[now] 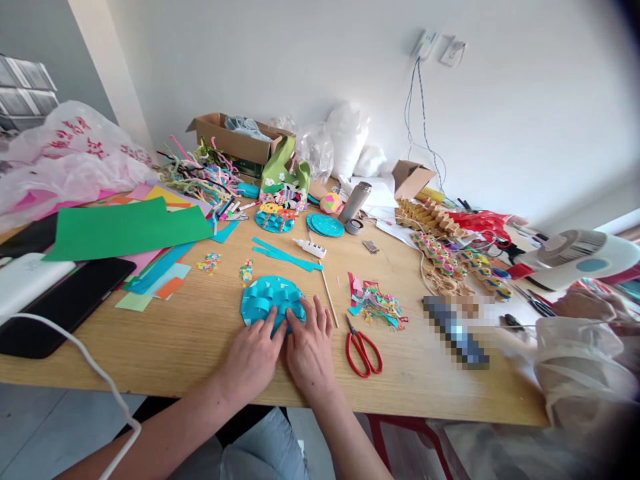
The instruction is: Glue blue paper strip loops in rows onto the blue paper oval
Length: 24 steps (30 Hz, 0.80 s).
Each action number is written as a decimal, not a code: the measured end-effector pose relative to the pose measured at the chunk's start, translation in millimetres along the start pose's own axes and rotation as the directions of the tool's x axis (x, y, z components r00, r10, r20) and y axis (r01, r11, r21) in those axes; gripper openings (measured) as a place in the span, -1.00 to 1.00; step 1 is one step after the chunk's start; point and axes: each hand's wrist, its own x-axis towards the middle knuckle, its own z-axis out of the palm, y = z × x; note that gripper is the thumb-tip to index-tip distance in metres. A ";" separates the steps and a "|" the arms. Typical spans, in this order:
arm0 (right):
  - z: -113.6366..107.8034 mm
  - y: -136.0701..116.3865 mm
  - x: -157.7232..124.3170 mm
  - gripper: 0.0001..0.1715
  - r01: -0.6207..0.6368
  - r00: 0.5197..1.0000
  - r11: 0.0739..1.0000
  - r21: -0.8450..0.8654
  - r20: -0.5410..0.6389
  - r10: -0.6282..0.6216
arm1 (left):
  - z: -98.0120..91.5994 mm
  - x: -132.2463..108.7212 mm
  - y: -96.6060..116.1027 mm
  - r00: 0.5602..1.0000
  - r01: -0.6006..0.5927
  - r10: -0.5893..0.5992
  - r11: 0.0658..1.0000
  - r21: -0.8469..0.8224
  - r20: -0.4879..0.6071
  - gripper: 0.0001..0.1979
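A round teal paper disc (270, 297) with curled blue strips glued on top lies on the wooden table (200, 347) near its front edge. Both hands press on the disc's near edge. My left hand (253, 353) lies flat with fingers stretched onto the lower left of the disc. My right hand (311, 347) lies beside it, fingers spread over the lower right rim. Neither hand grips anything. Red-handled scissors (363, 350) lie just right of my right hand. Loose teal strips (285, 255) and a small glue bottle (311, 248) lie beyond the disc.
Green and coloured paper sheets (125, 230), a black tablet (60, 303) and a white cable (100, 380) are at the left. Paper scraps (377, 303), finished crafts (275, 217), a metal flask (356, 200) and cardboard boxes (233, 137) lie farther back. Another person's sleeve (580, 360) is at the right.
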 end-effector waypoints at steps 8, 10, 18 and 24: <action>-0.5 1.3 1.5 -0.49 -0.036 0.998 0.992 0.118 -0.045 0.042 | -4.1 -0.1 0.2 1.000 0.000 0.000 1.000 0.000 0.011 -0.53; 0.0 1.7 1.1 -0.48 -0.033 0.996 0.990 0.136 -0.082 0.045 | -2.1 -0.8 -0.3 1.000 -0.001 0.001 1.000 -0.009 -0.005 -0.53; 2.1 0.3 -1.9 -0.50 0.005 0.991 0.996 0.092 -0.135 0.007 | 3.5 -0.7 -0.7 1.000 0.010 -0.010 1.000 -0.024 -0.015 -0.54; 3.9 0.3 1.3 -0.55 0.021 0.998 1.000 0.017 -0.059 -0.020 | 1.6 0.0 0.3 1.000 0.007 -0.007 1.000 -0.005 -0.019 -0.54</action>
